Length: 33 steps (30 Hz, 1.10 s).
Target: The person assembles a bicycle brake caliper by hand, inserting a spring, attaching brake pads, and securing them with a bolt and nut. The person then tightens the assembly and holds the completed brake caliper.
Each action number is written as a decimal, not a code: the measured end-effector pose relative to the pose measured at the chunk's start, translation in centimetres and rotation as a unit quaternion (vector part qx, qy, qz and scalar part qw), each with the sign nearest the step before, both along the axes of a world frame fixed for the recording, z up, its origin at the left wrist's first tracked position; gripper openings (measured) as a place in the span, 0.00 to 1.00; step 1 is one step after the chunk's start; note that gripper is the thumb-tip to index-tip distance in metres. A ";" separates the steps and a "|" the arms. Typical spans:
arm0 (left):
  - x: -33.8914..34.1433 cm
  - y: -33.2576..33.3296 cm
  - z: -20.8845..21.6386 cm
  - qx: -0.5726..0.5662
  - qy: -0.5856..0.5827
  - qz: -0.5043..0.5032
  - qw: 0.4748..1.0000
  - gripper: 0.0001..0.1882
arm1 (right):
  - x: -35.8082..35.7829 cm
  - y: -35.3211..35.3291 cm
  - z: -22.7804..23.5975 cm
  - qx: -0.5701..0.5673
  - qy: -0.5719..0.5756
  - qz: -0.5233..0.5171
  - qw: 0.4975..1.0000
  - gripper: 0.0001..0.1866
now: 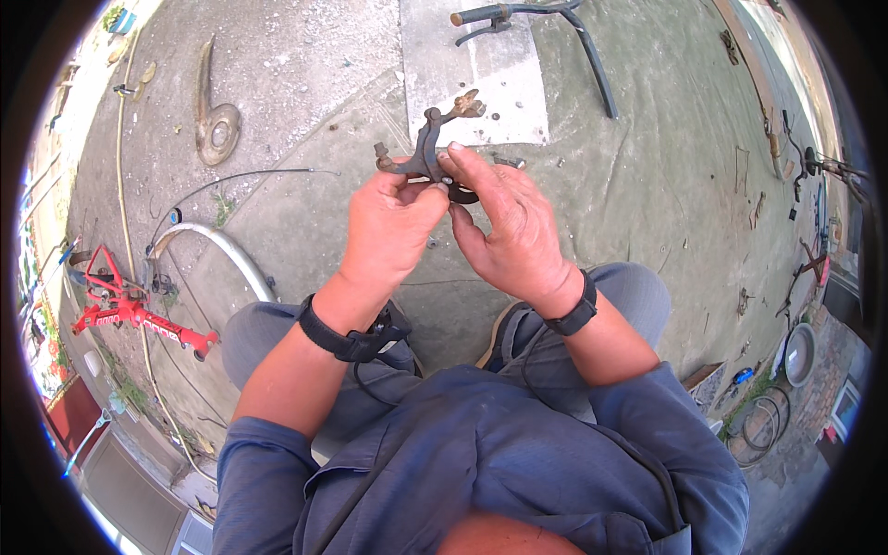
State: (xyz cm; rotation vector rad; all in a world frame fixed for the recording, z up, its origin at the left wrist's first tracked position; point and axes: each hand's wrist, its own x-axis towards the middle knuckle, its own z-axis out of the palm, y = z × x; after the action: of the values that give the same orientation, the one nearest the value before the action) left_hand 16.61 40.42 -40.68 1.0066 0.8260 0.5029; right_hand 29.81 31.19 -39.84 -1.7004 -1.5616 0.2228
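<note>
Up in front of me is a dark, rusty bicycle brake caliper [427, 148], its curved arms spreading away from me and a brown, worn end at the upper right. My left hand [388, 231] pinches its near part between thumb and fingers. Across from it, my right hand [518, 231] has its index finger and thumb closed about the right side of the same caliper, near a small bolt. The fingers cover part of the caliper, so its lower portion is mostly hidden. Both wrists wear black straps.
A white board [444, 83] lies ahead, with a handlebar [592, 65] and its brake lever at its right. Left on the ground are a red bicycle frame [153, 322], a silver mudguard [222, 242] and a curved metal part [219, 139]. A metal basin [799, 355] stands far right.
</note>
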 end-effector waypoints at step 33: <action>-0.3 0.9 0.5 0.160 0.116 -0.075 0.977 0.19 | 8.0 -1.3 0.1 0.000 0.477 -0.156 0.865 0.17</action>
State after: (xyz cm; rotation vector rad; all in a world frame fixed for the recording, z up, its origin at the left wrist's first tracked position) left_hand 16.34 41.31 -40.21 1.4341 0.8840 0.3995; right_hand 37.80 29.90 -39.69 -1.4416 -0.5396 0.7593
